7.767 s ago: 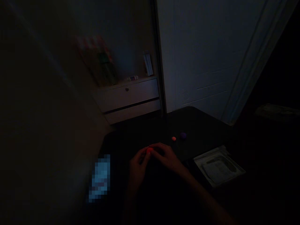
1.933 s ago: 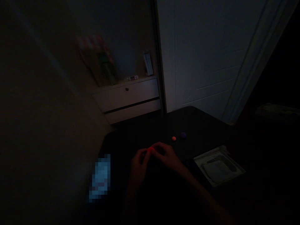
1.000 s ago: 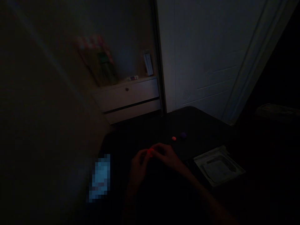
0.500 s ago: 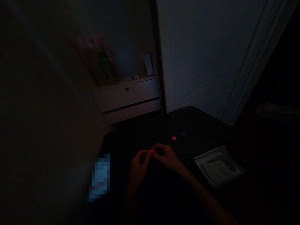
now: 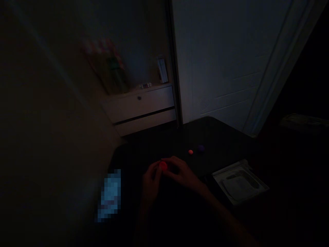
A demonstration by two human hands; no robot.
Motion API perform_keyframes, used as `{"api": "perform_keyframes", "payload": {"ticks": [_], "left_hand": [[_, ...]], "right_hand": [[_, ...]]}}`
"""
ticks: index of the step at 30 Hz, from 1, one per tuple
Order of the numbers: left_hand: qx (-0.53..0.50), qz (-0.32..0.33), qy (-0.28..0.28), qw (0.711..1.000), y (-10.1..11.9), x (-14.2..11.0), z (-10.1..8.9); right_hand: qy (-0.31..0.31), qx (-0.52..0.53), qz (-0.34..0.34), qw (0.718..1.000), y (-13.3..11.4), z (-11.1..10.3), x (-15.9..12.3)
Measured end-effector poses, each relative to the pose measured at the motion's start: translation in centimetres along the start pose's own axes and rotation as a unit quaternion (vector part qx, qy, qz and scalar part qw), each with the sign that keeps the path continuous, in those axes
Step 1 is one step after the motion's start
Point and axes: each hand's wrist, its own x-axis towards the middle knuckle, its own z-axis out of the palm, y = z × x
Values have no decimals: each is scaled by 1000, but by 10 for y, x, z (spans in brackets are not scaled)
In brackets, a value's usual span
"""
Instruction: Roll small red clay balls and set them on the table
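Red ball (image 5: 163, 166), bright in the gloom, sits right between the two hands, over the near part of the black worktop (image 5: 226, 137)! Over at far left, a pixelated pale-blue patch (image 5: 110, 195), too masked to name. Next along, the left hand (image 5: 150, 181): thumb and forefinger drawn in close, pressed to the ball's left side. Behind it stands a drawer unit (image 5: 154, 101) with a round dark knob. Across to the right hand (image 5: 183, 173), its fingers curled in a loose arch, tips gripping the ball's right side, a gap left behind them. Beyond that, a small pink ball (image 5: 190, 152) on the worktop, and just right of it, apart, a bigger purple ball (image 5: 200, 148). Finally, a pale flat packet (image 5: 228, 192) by the worktop's near right edge, contents too dim to tell.
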Motion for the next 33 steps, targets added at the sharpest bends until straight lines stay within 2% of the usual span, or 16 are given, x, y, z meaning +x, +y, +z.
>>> {"api": "perform_keyframes", "payload": {"ticks": [8,23,33], "left_hand": [[46,-3,-30,998,6,0,0],[17,-18,-50,998,3,-1,-1],[37,3,-58,998,5,-2,-4]], "right_hand": [[-1,-61,-46,997,2,3,-4],[-22,-72,-34,997,-1,2,-4],[-44,-77,-46,995,-1,2,-6]]}}
